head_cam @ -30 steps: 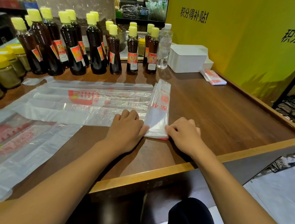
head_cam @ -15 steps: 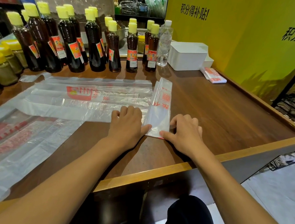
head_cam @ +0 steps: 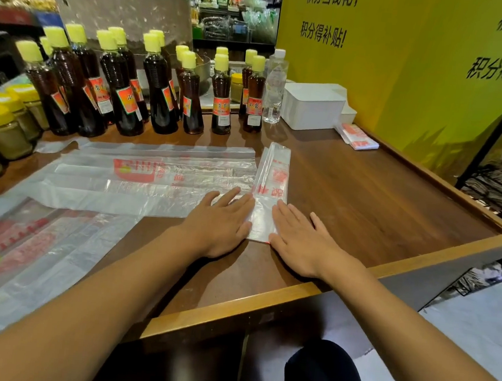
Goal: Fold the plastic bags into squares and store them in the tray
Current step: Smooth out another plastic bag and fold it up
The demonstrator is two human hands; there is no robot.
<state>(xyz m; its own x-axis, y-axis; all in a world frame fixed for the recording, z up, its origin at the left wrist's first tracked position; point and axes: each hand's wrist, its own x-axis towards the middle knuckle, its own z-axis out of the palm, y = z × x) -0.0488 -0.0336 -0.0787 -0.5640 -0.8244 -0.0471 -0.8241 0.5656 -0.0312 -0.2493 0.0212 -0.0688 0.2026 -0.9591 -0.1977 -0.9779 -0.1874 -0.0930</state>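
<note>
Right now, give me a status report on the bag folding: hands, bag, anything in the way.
Left hand and right hand flat, pressing the folded strip. Rest of the plastic bag unfolded. White tray beyond, path across the table open.

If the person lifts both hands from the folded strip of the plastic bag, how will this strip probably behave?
The folded strip is thin, clear film with creases, so it probably springs partly open. Both the left hand and right hand press flat on its near end, which suggests it does not stay folded alone. It looks very light and floppy, likely sliding easily on the smooth wooden table.
</note>
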